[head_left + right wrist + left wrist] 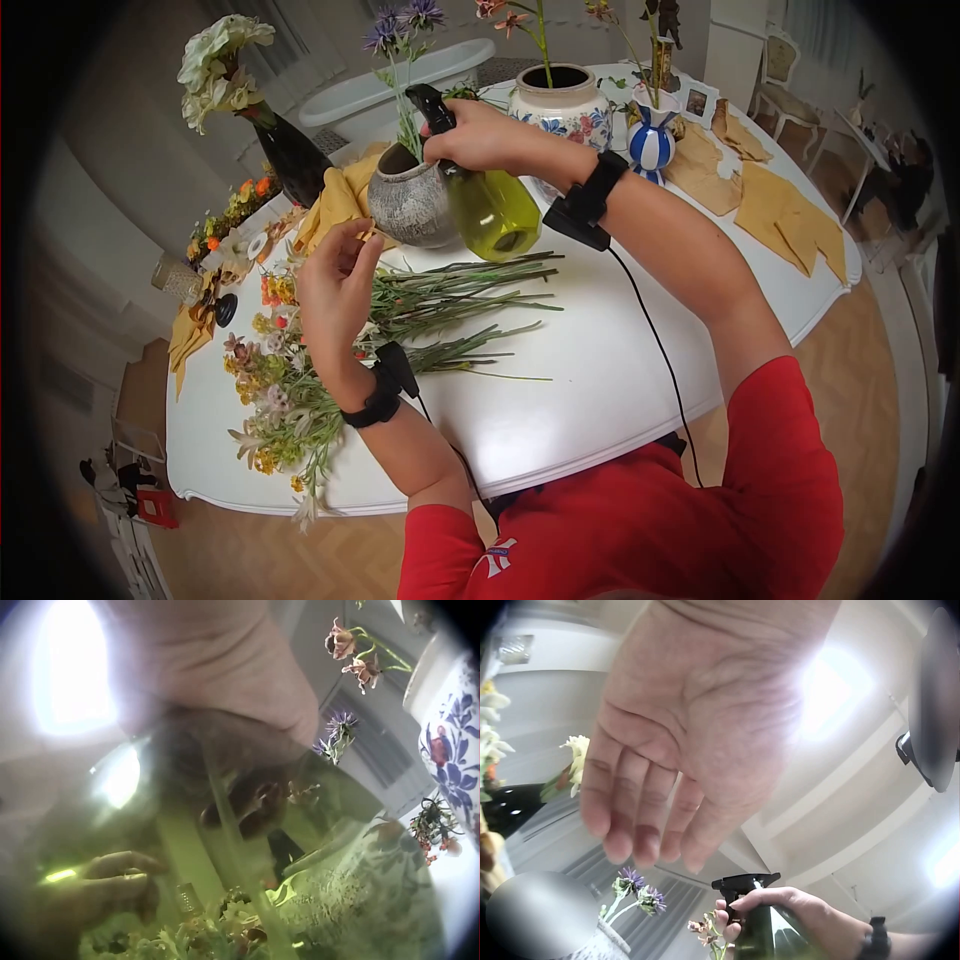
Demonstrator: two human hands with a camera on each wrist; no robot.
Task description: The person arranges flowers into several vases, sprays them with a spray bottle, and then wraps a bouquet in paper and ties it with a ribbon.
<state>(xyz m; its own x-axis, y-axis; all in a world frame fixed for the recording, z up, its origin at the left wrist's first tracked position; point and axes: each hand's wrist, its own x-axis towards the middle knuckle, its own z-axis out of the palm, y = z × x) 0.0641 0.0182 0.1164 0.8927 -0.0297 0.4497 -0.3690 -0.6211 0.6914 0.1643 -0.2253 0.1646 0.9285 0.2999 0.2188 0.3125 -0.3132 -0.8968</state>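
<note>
My right hand [480,137] grips the black spray head of a green see-through bottle [490,215], tilted in front of the grey speckled vase [415,207]. The same bottle [769,930] and right hand [780,907] show low in the left wrist view. Above the cut flowers [275,385] hangs my left hand [338,290], palm up with loosely bent fingers, holding nothing. Its palm [697,720] fills the left wrist view. Purple flowers [400,30] stand in the grey vase. In the right wrist view the green bottle [225,847] covers much of the scene.
A dark vase [290,155] with white flowers stands at the back left. Behind the bottle are a floral white pot [565,115] and a blue-striped vase [652,145]. Yellow cloths [790,220] lie at the right; long green stems [460,295] spread across the white table [520,410].
</note>
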